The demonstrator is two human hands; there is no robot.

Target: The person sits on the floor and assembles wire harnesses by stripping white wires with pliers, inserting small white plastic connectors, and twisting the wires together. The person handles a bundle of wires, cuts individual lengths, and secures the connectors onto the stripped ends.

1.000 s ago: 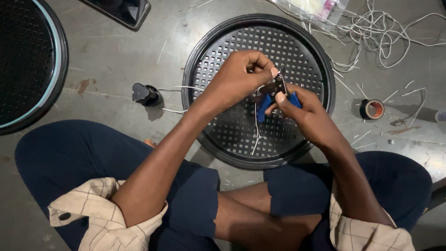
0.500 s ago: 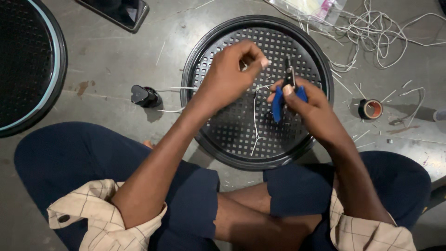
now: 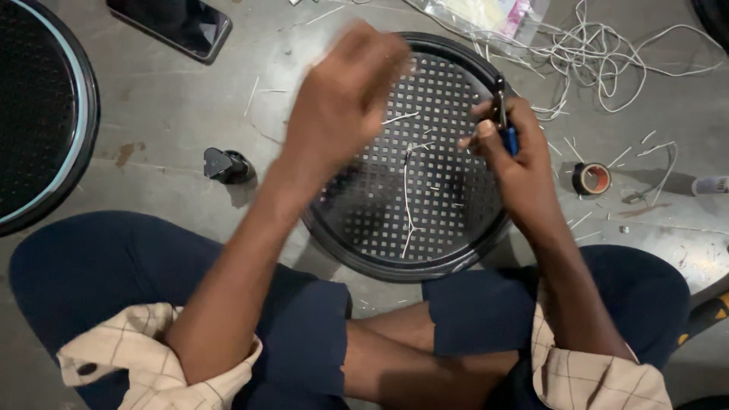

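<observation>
Right hand grips blue-handled pliers; left hand blurred, fingers unreadable; thin white wire on grille looks light, springy, best pinched near its end.

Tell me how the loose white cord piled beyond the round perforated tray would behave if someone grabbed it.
The white cord lies in tangled loops, so it is probably floppy and would drape and drag rather than lift as one piece. It looks thin, so likely light. Loops overlap, so it may snag; short cut pieces nearby would probably stay put.
</observation>
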